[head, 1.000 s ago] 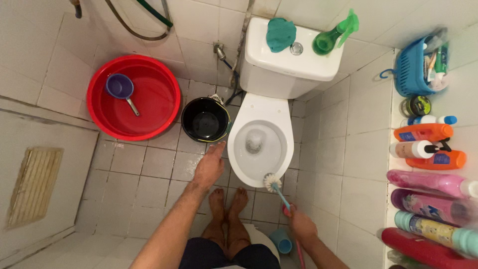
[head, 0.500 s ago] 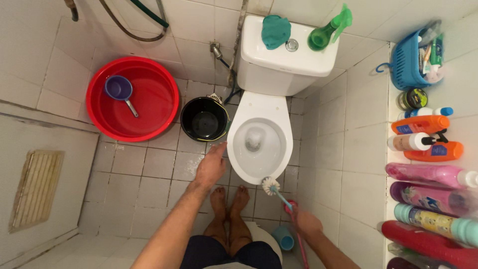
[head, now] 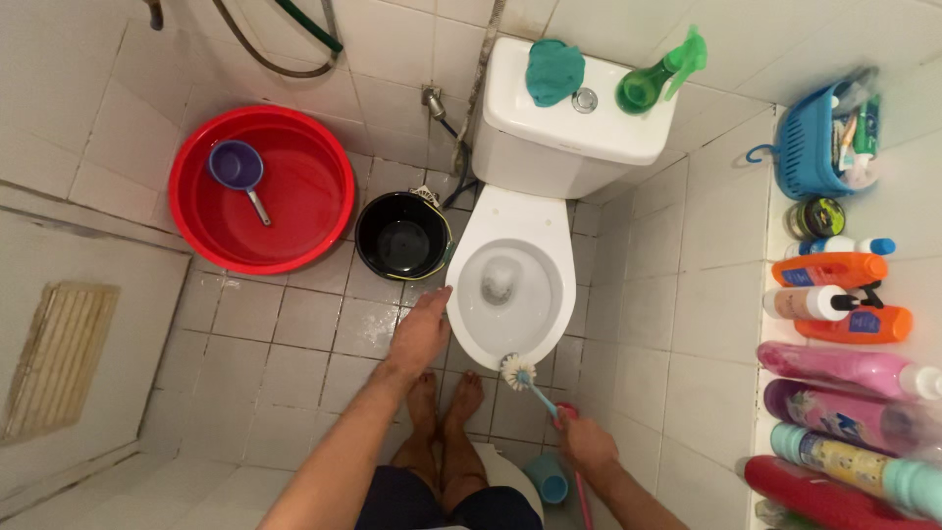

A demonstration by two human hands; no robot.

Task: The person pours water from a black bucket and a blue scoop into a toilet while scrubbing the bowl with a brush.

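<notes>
A person's right hand [head: 581, 442] grips a toilet brush [head: 527, 381] at the toilet [head: 510, 290] rim, while the left hand [head: 422, 332], fingers loose, reaches forward, holding nothing.

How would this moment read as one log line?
left hand: open, at toilet bowl rim | right hand: holds toilet brush, head at front rim

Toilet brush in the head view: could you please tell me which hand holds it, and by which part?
The right hand grips the toilet brush by its handle; the left hand holds nothing.
</notes>
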